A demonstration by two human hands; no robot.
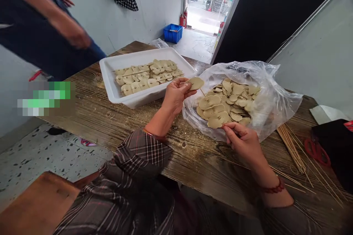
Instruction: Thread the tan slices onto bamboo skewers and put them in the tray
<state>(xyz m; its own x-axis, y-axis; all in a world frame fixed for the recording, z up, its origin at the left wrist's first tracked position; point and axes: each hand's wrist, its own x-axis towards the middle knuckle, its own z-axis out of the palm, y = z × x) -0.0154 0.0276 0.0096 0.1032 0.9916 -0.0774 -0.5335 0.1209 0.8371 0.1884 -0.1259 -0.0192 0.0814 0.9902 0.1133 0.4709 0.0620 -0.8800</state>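
At 10 o'clock, a white tray [143, 100] holds skewered slices [146, 77]. Rightward, the left hand [178, 93] pinches 1 pale slice [196, 83], which juts toward 3 o'clock; the right hand [242, 139] clamps a skewer [202, 91], threaded slices [214, 110] at 11 o'clock from its grip.

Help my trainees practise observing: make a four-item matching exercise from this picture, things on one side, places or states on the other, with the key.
Things
1. Left hand
2. White tray
3. Clear plastic bag
4. Blue crate

Places or states
A. Contains rows of skewered pieces
B. On the floor beyond the table
C. Pinching one pale flat piece
D. Open around heaped pieces

Pairs: 1-C, 2-A, 3-D, 4-B
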